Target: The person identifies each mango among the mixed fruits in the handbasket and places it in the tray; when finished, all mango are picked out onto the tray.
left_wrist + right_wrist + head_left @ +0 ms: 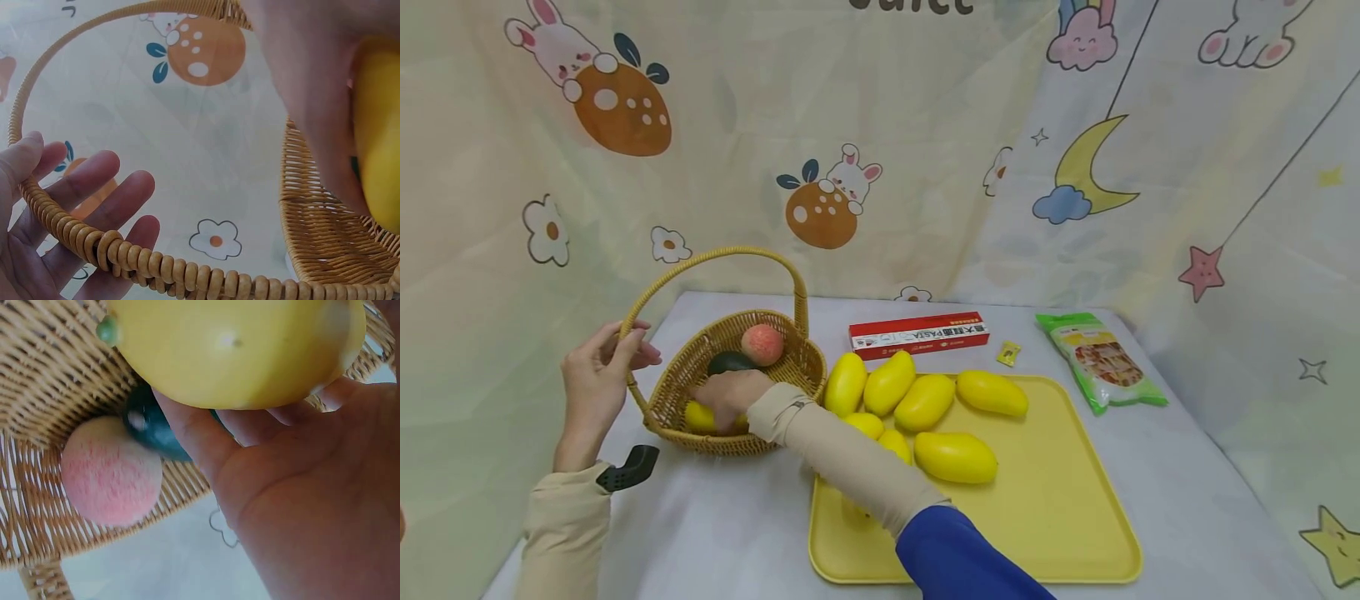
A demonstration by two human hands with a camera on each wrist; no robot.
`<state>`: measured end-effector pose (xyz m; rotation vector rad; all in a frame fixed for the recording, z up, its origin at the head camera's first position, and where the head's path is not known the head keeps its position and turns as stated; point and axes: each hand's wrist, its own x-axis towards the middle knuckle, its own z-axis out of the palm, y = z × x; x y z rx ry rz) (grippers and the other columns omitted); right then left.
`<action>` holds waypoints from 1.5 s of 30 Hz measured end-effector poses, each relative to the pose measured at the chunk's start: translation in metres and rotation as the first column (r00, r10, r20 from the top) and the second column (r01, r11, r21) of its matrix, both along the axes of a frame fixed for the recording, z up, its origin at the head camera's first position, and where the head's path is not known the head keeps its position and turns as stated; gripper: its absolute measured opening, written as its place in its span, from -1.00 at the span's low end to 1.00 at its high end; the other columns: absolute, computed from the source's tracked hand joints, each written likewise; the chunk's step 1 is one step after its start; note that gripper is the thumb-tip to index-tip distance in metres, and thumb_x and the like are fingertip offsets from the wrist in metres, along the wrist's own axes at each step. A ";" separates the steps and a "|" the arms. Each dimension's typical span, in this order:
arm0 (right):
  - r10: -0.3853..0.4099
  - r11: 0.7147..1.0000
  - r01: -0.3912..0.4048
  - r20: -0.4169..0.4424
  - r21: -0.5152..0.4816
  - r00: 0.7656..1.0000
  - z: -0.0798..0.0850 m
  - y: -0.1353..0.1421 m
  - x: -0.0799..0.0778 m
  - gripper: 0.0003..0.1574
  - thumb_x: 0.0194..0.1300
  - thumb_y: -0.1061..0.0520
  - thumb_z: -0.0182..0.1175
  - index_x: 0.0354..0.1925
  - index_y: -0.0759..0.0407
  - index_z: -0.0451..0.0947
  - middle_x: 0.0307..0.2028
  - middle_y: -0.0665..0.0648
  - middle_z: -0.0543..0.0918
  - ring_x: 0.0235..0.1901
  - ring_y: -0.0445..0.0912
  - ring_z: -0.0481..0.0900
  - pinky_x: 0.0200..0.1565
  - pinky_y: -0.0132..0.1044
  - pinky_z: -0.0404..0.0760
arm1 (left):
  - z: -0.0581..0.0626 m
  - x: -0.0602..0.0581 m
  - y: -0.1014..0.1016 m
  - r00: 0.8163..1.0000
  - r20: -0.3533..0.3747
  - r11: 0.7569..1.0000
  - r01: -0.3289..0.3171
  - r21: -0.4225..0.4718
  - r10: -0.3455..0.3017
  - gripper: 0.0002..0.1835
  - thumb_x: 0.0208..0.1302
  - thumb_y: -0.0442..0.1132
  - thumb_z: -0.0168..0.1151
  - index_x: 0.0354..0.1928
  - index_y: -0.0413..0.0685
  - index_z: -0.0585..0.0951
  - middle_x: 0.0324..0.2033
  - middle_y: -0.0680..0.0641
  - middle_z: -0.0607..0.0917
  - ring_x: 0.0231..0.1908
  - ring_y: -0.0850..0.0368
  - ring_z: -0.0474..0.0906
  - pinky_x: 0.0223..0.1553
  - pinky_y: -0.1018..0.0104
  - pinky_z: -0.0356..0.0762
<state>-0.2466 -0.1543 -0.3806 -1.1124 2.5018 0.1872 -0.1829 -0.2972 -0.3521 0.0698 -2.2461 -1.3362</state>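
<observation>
A wicker basket [815,369] with a tall handle stands at the left of the table. My left hand [598,375] holds the handle [69,231] at its left side, thumb in front and the other fingers loosely behind. Inside the basket, my right hand [735,396] grips a yellow mango [244,350], its fingers against the fruit's side. Next to that mango are a dark green, smooth fruit [153,425], partly hidden by my fingers, and a pink peach [763,344]. Several more mangoes [957,457] lie on a yellow tray [1045,517], partly covered by my right forearm.
Behind the tray lies a red pasta box [919,335], with a small yellow packet [1008,353] beside it. A green-edged food bag [1101,360] lies at the back right of the white table [730,525]. A printed cloth [925,208] hangs close behind.
</observation>
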 end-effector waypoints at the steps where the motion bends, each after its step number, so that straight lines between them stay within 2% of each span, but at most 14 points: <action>1: -0.009 1.000 0.009 0.008 -0.008 1.000 0.003 0.002 0.000 -0.08 0.19 0.03 0.28 0.42 -0.31 0.11 -0.27 -0.13 0.47 -0.30 -0.24 0.39 -0.31 -0.44 0.39 | 0.000 0.000 0.000 1.000 0.002 1.000 0.001 -0.001 -0.001 -0.71 0.42 -0.03 0.05 -0.05 -0.05 0.59 -0.53 0.27 0.65 -0.47 0.44 0.62 -0.31 0.68 0.52; 6: -0.010 1.000 0.011 0.009 -0.029 1.000 0.020 0.011 -0.001 -0.10 0.12 0.05 0.36 0.35 -0.30 0.18 -0.26 -0.12 0.43 -0.29 -0.22 0.40 -0.35 -0.43 0.37 | -0.001 0.000 0.000 1.000 -0.004 1.000 0.003 -0.002 -0.003 -0.71 0.42 -0.05 0.06 -0.04 -0.08 0.59 -0.54 0.29 0.65 -0.48 0.44 0.62 -0.33 0.68 0.52; 11: 0.011 0.999 -0.011 0.009 -0.046 1.000 0.037 0.024 -0.001 -0.11 0.18 0.08 0.31 0.38 -0.25 0.13 -0.24 -0.08 0.43 -0.30 -0.20 0.40 -0.34 -0.43 0.38 | 0.000 0.000 0.000 1.000 -0.011 1.000 -0.002 0.000 0.002 -0.67 0.42 -0.05 0.06 0.00 -0.14 0.58 -0.54 0.31 0.64 -0.48 0.46 0.61 -0.34 0.68 0.51; 18: 0.082 0.993 -0.087 -0.052 -0.082 0.995 0.055 0.056 0.004 -0.11 0.21 0.01 0.31 0.40 -0.17 0.11 -0.10 -0.09 0.46 -0.15 -0.21 0.39 -0.18 -0.43 0.48 | 0.001 -0.001 0.001 1.000 -0.002 1.000 -0.002 0.010 0.002 -0.73 0.42 -0.07 0.07 -0.03 -0.06 0.60 -0.55 0.31 0.64 -0.48 0.47 0.62 -0.34 0.70 0.50; 22: 0.081 0.993 -0.087 -0.079 -0.078 0.994 0.064 0.075 0.007 -0.14 0.23 0.03 0.29 0.39 -0.17 0.11 -0.13 -0.10 0.49 -0.20 -0.18 0.44 -0.20 -0.39 0.50 | 0.001 -0.001 -0.002 1.000 0.003 1.000 -0.008 0.021 0.008 -0.78 0.42 -0.09 0.06 -0.06 0.02 0.60 -0.55 0.32 0.64 -0.49 0.48 0.61 -0.34 0.71 0.50; 26: 0.094 0.991 -0.102 -0.105 -0.081 0.990 0.071 0.094 0.010 -0.11 0.23 0.05 0.29 0.41 -0.13 0.09 -0.03 -0.09 0.50 -0.22 -0.14 0.47 -0.15 -0.37 0.51 | 0.002 -0.002 -0.003 1.000 0.002 0.999 -0.003 0.042 0.003 -0.82 0.41 -0.11 0.08 -0.08 0.05 0.60 -0.56 0.30 0.65 -0.50 0.47 0.62 -0.34 0.70 0.51; 31: 0.094 0.991 -0.106 -0.132 -0.087 0.987 0.075 0.121 0.017 0.04 0.20 0.06 0.33 0.48 -0.15 -0.02 0.12 0.00 0.46 -0.18 -0.11 0.46 -0.07 -0.34 0.53 | 0.001 -0.003 -0.002 1.000 0.001 0.999 0.008 0.044 -0.008 -0.83 0.41 -0.12 0.09 -0.09 0.05 0.61 -0.57 0.30 0.66 -0.50 0.47 0.63 -0.34 0.71 0.51; 35: 0.054 0.989 -0.068 -0.105 -0.133 0.993 0.076 0.144 0.022 0.14 0.14 0.12 0.38 0.49 -0.22 -0.07 0.22 0.04 0.40 -0.11 -0.10 0.47 -0.05 -0.32 0.55 | 0.000 -0.004 -0.002 1.000 -0.002 0.999 0.008 0.051 -0.008 -0.83 0.41 -0.12 0.09 -0.09 0.05 0.61 -0.57 0.30 0.66 -0.50 0.47 0.63 -0.35 0.71 0.50; 42: 0.026 0.985 -0.045 -0.114 -0.168 0.993 0.068 0.198 0.028 0.03 0.13 0.07 0.41 0.44 -0.14 0.09 0.08 0.04 0.46 -0.13 -0.10 0.47 -0.07 -0.30 0.56 | 0.000 -0.004 -0.001 1.000 0.019 0.999 0.018 0.046 -0.019 -0.82 0.41 -0.10 0.09 -0.08 0.06 0.60 -0.55 0.30 0.66 -0.48 0.47 0.62 -0.34 0.71 0.49; 45: 0.005 0.983 -0.027 -0.122 -0.179 0.993 0.064 0.219 0.030 0.00 0.14 0.08 0.40 0.42 -0.13 0.12 0.14 0.06 0.47 -0.03 -0.07 0.49 0.04 -0.23 0.54 | 0.000 -0.004 -0.003 1.000 0.008 0.999 0.018 0.047 -0.018 -0.84 0.41 -0.12 0.09 -0.09 0.08 0.60 -0.56 0.31 0.65 -0.49 0.48 0.62 -0.36 0.71 0.48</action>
